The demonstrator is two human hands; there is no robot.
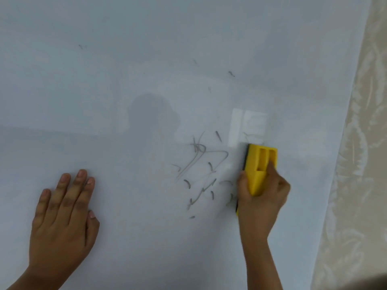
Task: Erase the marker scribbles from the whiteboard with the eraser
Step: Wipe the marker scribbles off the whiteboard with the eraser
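Observation:
The whiteboard (146, 59) fills nearly the whole head view. Grey marker scribbles (201, 164) lie right of centre, partly smeared, with a few small stray marks (231, 73) higher up. My right hand (261, 195) grips a yellow eraser (261, 162) with a dark felt edge, pressed on the board just right of the scribbles. My left hand (62, 212) lies flat on the board at the lower left, fingers together, holding nothing.
The board's right edge runs diagonally against a beige patterned cloth (356, 164). A bright reflection (249, 124) sits on the board above the eraser, and a dim shadow of a head (150, 114) near the centre.

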